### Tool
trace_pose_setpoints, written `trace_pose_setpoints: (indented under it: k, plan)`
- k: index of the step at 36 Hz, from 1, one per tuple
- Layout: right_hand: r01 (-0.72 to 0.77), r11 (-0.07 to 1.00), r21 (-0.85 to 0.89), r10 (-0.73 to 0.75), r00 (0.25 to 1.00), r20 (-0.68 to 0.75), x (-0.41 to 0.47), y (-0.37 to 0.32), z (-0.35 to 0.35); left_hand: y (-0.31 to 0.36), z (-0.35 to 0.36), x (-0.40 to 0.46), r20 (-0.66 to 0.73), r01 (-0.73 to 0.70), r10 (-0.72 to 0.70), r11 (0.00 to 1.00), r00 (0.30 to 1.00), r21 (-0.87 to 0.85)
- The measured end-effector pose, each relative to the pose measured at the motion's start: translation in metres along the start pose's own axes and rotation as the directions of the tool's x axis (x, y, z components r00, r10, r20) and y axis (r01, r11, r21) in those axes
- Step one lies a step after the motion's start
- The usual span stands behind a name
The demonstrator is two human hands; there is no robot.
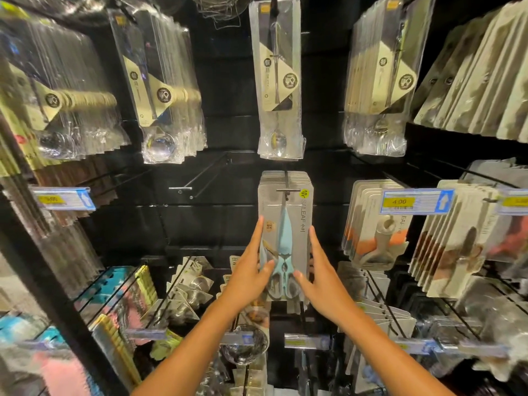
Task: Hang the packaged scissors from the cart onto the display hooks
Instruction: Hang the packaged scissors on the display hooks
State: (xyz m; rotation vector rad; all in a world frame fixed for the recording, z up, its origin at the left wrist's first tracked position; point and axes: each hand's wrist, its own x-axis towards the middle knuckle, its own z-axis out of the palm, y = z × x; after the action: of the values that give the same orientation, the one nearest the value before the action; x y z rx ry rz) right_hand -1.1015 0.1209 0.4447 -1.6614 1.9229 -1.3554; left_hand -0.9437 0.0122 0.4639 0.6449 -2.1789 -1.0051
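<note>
Several grey packs of light-blue scissors (285, 224) hang in a stack on a black display hook (286, 182) at the centre of the dark wall. My left hand (251, 267) lies flat against the stack's left edge with straight fingers, its thumb on the front pack. My right hand (317, 270) lies against the right edge the same way, thumb touching the pack near the scissor handles. Both hands press the stack between them. The cart is out of view.
A bare hook (197, 178) juts out left of the scissors. Bagged spoons (278, 78) hang above, more cutlery packs (160, 90) to the upper left. A 4.00 price tag (414, 200) and other packaged tools (374, 227) hang right. Small goods fill the lower hooks (188, 284).
</note>
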Motion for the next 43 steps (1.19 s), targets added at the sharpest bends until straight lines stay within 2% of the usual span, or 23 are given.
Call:
trace_pose_setpoints:
  k: [10, 14, 17, 19, 24, 27, 31, 36, 43]
  plan:
    - [0.009, 0.996, -0.088, -0.01, 1.0, -0.005, 0.008, 0.014, -0.002, -0.008, 0.003, 0.004, 0.014, 0.037, -0.039, 0.997, 0.999, 0.07]
    - [0.003, 0.995, -0.098, -0.01, 0.998, -0.067, 0.0, 0.023, 0.0, -0.019, -0.001, -0.009, 0.002, 0.086, -0.088, 0.977, 0.996, 0.196]
    - [0.022, 0.993, -0.117, -0.039, 0.989, -0.145, -0.015, 0.02, 0.002, -0.029, -0.011, -0.031, -0.003, 0.073, -0.075, 0.959, 0.997, 0.274]
    - [0.058, 0.988, -0.142, -0.079, 0.986, -0.147, -0.023, 0.013, 0.007, -0.034, -0.02, -0.049, -0.003, 0.058, -0.061, 0.939, 0.998, 0.339]
    - [0.195, 0.964, -0.179, -0.19, 0.981, 0.043, -0.04, -0.012, 0.033, -0.042, -0.055, -0.104, -0.024, 0.066, -0.062, 0.867, 0.998, 0.494]
    - [0.292, 0.939, -0.179, -0.257, 0.946, 0.196, -0.046, -0.032, 0.065, -0.046, -0.084, -0.145, -0.039, 0.053, -0.038, 0.841, 0.998, 0.538]
    - [0.403, 0.9, -0.166, -0.315, 0.864, 0.393, -0.055, -0.064, 0.115, -0.059, -0.125, -0.211, -0.116, 0.109, -0.047, 0.78, 0.992, 0.616]
    - [0.445, 0.89, -0.102, -0.321, 0.769, 0.553, -0.078, -0.109, 0.191, -0.075, -0.175, -0.315, -0.21, 0.243, -0.136, 0.712, 0.968, 0.659]
    - [0.522, 0.851, -0.051, -0.305, 0.572, 0.761, -0.126, -0.164, 0.31, -0.113, -0.225, -0.469, -0.37, 0.479, -0.304, 0.55, 0.878, 0.684]
